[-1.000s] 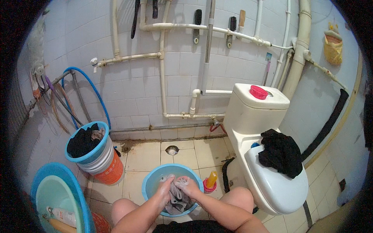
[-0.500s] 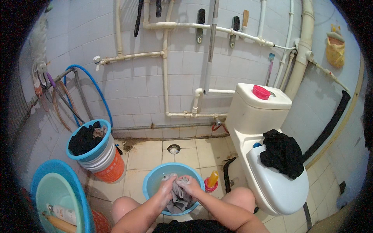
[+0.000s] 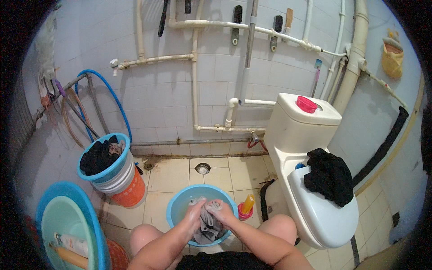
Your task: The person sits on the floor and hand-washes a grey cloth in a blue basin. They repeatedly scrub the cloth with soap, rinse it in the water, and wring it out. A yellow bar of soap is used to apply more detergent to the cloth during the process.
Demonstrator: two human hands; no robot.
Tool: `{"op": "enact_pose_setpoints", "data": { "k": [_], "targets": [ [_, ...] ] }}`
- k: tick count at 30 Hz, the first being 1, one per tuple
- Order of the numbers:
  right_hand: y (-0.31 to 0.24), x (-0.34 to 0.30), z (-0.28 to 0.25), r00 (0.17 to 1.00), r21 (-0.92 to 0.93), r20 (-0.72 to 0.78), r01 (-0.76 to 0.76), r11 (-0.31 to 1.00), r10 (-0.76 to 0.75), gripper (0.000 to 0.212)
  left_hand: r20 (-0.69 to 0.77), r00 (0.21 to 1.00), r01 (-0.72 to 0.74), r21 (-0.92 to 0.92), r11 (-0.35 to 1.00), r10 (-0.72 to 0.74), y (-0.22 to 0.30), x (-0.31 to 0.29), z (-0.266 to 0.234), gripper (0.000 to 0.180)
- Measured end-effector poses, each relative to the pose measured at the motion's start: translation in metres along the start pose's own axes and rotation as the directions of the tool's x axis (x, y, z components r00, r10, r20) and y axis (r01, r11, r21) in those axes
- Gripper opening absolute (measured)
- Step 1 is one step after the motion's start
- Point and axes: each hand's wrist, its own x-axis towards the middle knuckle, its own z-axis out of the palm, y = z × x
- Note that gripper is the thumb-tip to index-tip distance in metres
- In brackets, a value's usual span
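Observation:
A blue wash basin (image 3: 177,209) sits on the tiled floor between my knees. Both hands are over it, pressed close together on a wet grey cloth (image 3: 208,226) that hangs down into the basin. My left hand (image 3: 195,213) grips the cloth's upper left part. My right hand (image 3: 220,211) grips it just beside, knuckles up. The lower end of the cloth lies bunched against the basin's near wall.
A stack of buckets (image 3: 118,180) holding dark clothes stands at left. Nested basins (image 3: 67,225) with bottles lie at lower left. A yellow bottle (image 3: 247,204) stands right of the basin. A white toilet (image 3: 310,180) with a black garment (image 3: 329,175) on its lid is at right. A floor drain (image 3: 203,168) lies ahead.
My hands have shifted slightly on the grey cloth, staying together over the basin. The view has tilted a little; nothing else moved.

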Motion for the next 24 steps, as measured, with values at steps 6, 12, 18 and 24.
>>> {"op": "enact_pose_setpoints", "data": {
  "k": [6, 12, 18, 24],
  "targets": [
    [-0.015, -0.009, -0.001, 1.000, -0.008, 0.016, 0.013, 1.000, -0.013, 0.028, -0.016, 1.000, 0.000, -0.019, 1.000, 0.000, 0.004, -0.009, 0.008, 0.015],
    [-0.008, -0.004, 0.002, 0.999, 0.048, 0.011, -0.035, 0.998, 0.035, 0.023, 0.016, 1.000, -0.007, -0.028, 1.000, 0.007, 0.005, -0.014, 0.005, 0.016],
    [-0.018, -0.005, 0.002, 0.999, 0.021, 0.019, -0.047, 0.999, 0.047, 0.023, -0.005, 0.999, 0.054, -0.014, 0.998, -0.054, 0.019, -0.029, 0.021, 0.017],
    [-0.001, 0.003, 0.006, 1.000, 0.024, 0.023, 0.002, 1.000, -0.002, 0.026, 0.011, 1.000, -0.011, -0.041, 0.999, 0.011, 0.003, -0.004, -0.005, 0.018]
  ]
}}
